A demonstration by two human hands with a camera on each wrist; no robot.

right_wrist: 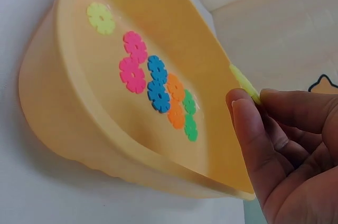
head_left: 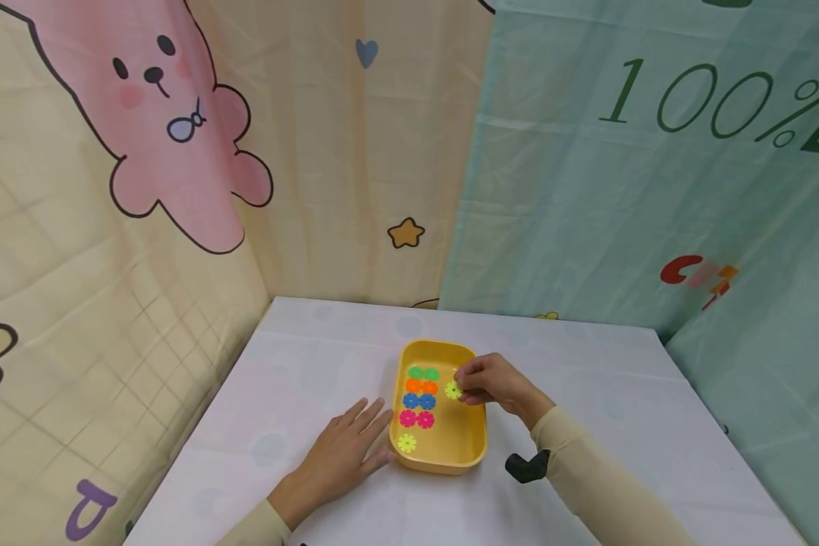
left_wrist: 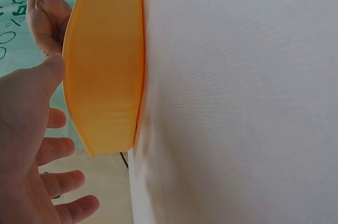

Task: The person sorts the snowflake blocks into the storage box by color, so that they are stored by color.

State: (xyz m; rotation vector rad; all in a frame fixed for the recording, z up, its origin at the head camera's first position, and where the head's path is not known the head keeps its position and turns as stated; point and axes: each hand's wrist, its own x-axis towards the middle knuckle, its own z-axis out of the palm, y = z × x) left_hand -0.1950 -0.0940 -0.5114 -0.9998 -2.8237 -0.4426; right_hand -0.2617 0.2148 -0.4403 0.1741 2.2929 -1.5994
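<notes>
Between thumb and fingertips, my right hand (head_left: 494,381) pinches a yellow snowflake disc (head_left: 453,390) above the right part of a yellow plastic tray (head_left: 453,455). The right wrist view shows that disc (right_wrist: 245,84) nearly edge-on, at the tray's rim. On the tray floor lie discs in pairs: green (head_left: 424,373), orange (head_left: 422,387), blue (head_left: 419,401) and pink (head_left: 417,418). A single yellow disc (right_wrist: 101,18) lies near one end. My left hand (head_left: 344,450) has its fingers spread beside the tray's left side, the thumb at the rim; it holds nothing.
The tray stands on a table with a white cloth (head_left: 300,364). Printed curtains (head_left: 341,167) hang behind the table and along both sides. A black strap piece (head_left: 527,467) sits at the right wrist.
</notes>
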